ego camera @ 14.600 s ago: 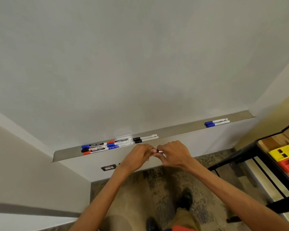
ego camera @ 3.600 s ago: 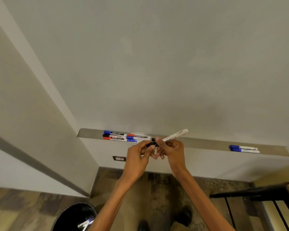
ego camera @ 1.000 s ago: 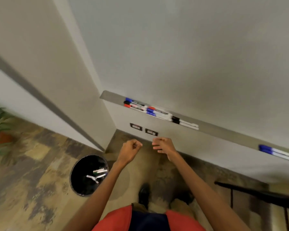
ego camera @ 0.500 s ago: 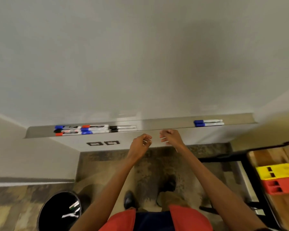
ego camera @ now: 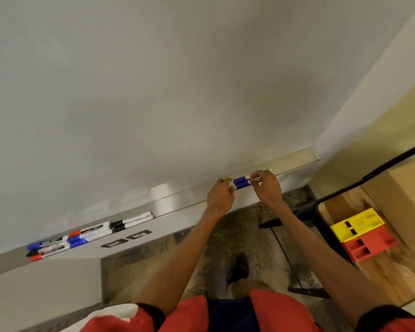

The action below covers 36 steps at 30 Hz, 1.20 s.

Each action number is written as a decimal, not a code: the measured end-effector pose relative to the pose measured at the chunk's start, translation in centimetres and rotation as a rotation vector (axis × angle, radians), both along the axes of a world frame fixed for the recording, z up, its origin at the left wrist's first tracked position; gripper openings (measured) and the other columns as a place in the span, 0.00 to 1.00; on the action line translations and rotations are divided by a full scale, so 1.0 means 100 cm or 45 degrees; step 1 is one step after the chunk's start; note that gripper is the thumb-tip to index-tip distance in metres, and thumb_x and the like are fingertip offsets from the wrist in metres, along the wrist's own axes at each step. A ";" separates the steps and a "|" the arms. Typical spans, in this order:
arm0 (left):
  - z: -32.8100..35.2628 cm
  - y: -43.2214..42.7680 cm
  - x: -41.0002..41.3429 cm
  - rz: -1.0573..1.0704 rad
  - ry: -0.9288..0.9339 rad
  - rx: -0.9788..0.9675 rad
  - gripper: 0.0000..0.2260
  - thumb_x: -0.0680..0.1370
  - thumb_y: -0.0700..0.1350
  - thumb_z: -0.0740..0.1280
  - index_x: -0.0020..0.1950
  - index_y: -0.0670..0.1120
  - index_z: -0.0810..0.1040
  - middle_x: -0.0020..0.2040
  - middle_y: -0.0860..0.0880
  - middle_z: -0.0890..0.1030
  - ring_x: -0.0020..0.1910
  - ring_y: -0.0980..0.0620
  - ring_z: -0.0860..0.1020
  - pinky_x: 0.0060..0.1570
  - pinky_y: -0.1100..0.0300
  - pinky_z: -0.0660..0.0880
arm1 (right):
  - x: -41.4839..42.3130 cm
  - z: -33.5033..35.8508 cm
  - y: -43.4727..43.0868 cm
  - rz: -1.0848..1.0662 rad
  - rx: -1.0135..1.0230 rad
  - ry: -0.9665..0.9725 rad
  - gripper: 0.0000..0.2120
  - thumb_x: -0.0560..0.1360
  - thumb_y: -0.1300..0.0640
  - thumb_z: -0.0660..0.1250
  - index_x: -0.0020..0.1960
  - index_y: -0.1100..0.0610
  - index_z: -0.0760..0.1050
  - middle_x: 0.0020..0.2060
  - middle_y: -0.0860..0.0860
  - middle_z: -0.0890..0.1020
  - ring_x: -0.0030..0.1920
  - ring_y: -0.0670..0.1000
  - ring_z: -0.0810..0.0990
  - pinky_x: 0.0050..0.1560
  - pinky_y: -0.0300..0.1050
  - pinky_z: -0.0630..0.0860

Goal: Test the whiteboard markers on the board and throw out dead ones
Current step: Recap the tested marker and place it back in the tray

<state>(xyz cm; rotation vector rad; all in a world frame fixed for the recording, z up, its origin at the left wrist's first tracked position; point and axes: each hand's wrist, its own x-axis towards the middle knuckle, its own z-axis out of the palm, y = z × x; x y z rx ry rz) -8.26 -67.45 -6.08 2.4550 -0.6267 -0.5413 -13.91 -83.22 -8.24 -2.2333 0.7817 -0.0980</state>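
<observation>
The whiteboard fills the upper view, with its metal tray running along the bottom edge. Two blue-capped markers lie side by side at the tray's right part. My right hand pinches their white barrels with thumb and fingers. My left hand is curled at the blue cap ends, and I cannot see whether it grips them. Several more markers with blue, red and black caps lie on the left part of the tray.
At the right stands a wooden table with a black frame, carrying a yellow block, a red block and a cardboard box. Two wall outlets sit below the tray. Patterned carpet lies underfoot.
Both hands have risen from below the tray to the two blue-capped markers at the right. The view has swung right, and the black bin has left it.
</observation>
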 end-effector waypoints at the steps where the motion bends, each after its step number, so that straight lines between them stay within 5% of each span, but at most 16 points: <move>1: -0.003 -0.007 0.004 -0.041 -0.023 0.066 0.15 0.85 0.44 0.57 0.71 0.45 0.71 0.65 0.43 0.75 0.58 0.45 0.77 0.59 0.52 0.75 | -0.001 -0.003 -0.002 0.009 -0.022 0.005 0.05 0.77 0.61 0.69 0.53 0.56 0.81 0.54 0.54 0.81 0.50 0.52 0.81 0.50 0.42 0.76; 10: -0.011 -0.037 0.018 -0.191 -0.065 0.298 0.12 0.84 0.42 0.58 0.67 0.44 0.73 0.62 0.42 0.75 0.57 0.43 0.76 0.56 0.51 0.75 | -0.006 -0.025 0.004 0.025 -0.081 -0.054 0.10 0.77 0.61 0.70 0.58 0.57 0.80 0.60 0.55 0.78 0.63 0.55 0.73 0.58 0.48 0.75; 16: -0.014 -0.037 0.022 -0.135 -0.031 0.213 0.09 0.82 0.41 0.62 0.61 0.41 0.72 0.59 0.43 0.76 0.57 0.44 0.76 0.56 0.51 0.76 | -0.007 -0.030 0.001 0.039 -0.127 -0.122 0.10 0.76 0.63 0.69 0.56 0.56 0.83 0.58 0.54 0.80 0.62 0.55 0.73 0.57 0.47 0.75; 21: -0.006 -0.028 0.014 0.069 -0.006 -0.023 0.06 0.84 0.43 0.56 0.54 0.46 0.73 0.46 0.54 0.75 0.42 0.56 0.75 0.39 0.66 0.68 | -0.009 -0.022 0.003 -0.051 -0.052 -0.199 0.13 0.77 0.60 0.68 0.61 0.53 0.79 0.57 0.52 0.80 0.59 0.54 0.75 0.53 0.42 0.72; 24: 0.003 -0.014 0.011 0.024 -0.087 -0.088 0.07 0.85 0.44 0.56 0.57 0.45 0.73 0.51 0.50 0.77 0.46 0.53 0.76 0.43 0.64 0.72 | -0.012 -0.012 0.005 -0.096 -0.203 -0.285 0.18 0.75 0.55 0.71 0.64 0.54 0.75 0.61 0.53 0.76 0.61 0.54 0.72 0.58 0.49 0.70; 30: 0.011 0.013 0.016 -0.078 -0.111 -0.247 0.09 0.85 0.45 0.56 0.57 0.46 0.75 0.51 0.50 0.77 0.44 0.57 0.74 0.42 0.73 0.67 | 0.007 0.010 0.011 0.419 -0.534 -0.319 0.13 0.75 0.51 0.71 0.59 0.50 0.79 0.58 0.52 0.79 0.62 0.54 0.73 0.64 0.53 0.60; 36: 0.024 0.052 0.026 -0.286 -0.059 -0.227 0.12 0.85 0.45 0.58 0.65 0.45 0.75 0.58 0.46 0.79 0.54 0.49 0.77 0.56 0.59 0.74 | 0.006 0.028 0.036 0.752 -0.507 -0.321 0.14 0.81 0.49 0.61 0.59 0.56 0.79 0.49 0.53 0.84 0.44 0.55 0.82 0.43 0.49 0.78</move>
